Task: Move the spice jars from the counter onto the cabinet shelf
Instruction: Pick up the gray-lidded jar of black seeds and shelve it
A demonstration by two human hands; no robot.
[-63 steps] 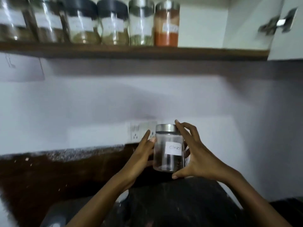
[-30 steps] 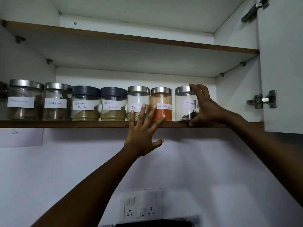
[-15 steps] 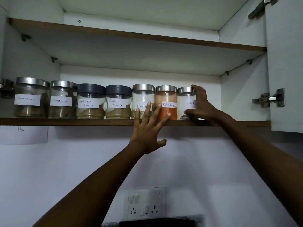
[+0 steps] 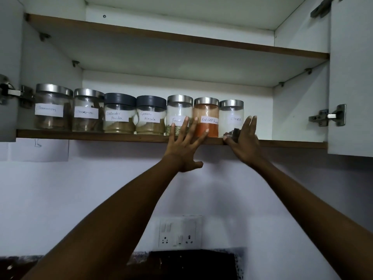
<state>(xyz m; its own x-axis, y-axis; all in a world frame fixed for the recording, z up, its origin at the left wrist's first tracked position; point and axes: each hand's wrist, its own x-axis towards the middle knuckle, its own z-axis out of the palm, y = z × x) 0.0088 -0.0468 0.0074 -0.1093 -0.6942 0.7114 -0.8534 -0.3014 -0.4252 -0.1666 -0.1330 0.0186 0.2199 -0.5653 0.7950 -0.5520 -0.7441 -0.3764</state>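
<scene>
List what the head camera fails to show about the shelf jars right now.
Head view, cloves jar: base hidden behind the right hand.
Head view, fennel jar: label partly covered by the left hand.
Head view, leftmost jar: label too blurred to read.

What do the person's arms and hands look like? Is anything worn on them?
The left forearm and the right forearm are bare; no sleeve is in view. The left hand and the right hand wear no glove, and I see no ring, watch or bracelet. The fingernails look short and plain.

Both arms raised, left hand (image 4: 182, 145) splayed, right hand (image 4: 245, 141) flat
</scene>
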